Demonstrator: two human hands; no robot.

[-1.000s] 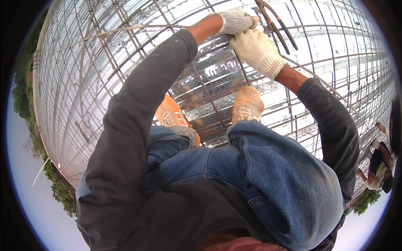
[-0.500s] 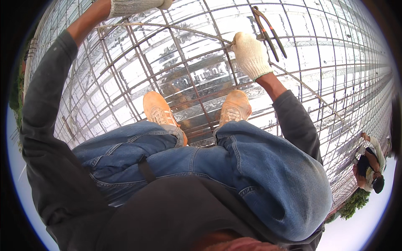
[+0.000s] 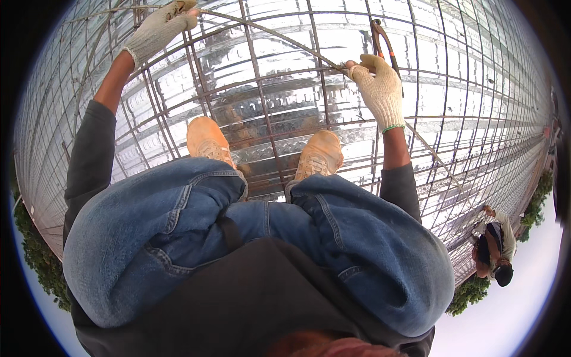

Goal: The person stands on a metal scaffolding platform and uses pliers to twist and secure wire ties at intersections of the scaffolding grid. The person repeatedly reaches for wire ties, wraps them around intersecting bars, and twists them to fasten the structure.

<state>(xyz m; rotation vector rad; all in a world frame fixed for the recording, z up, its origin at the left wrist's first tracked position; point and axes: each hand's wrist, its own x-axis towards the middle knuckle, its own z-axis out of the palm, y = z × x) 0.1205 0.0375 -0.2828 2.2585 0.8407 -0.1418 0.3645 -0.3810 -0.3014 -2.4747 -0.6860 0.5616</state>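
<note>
My right hand (image 3: 379,89), in a cream knit glove with bare fingertips, is pinched around a long, thin, tan strip (image 3: 285,40) that looks like a rod or cord. Up at the far left, my left hand (image 3: 160,33), gloved the same way, is closed on the same strip. It stretches between both hands and runs on past my right wrist toward the lower right. Beneath it lies a grid of steel rebar (image 3: 262,98). Just beyond my right hand, a pair of tying pincers (image 3: 385,44) with dark, orange-marked handles rests on the bars, partly hidden by the glove.
Shiny ribbed metal decking (image 3: 238,104) lies under the bars. My dusty orange shoes, a left shoe (image 3: 208,138) and a right shoe (image 3: 321,153), stand on the grid. Another person (image 3: 495,244) crouches at the far right, near green trees (image 3: 470,294).
My left hand has come lower and fully into view, shut on the strip. My right hand has shifted slightly right and down, now partly covering the pincers. The view has turned a little.
</note>
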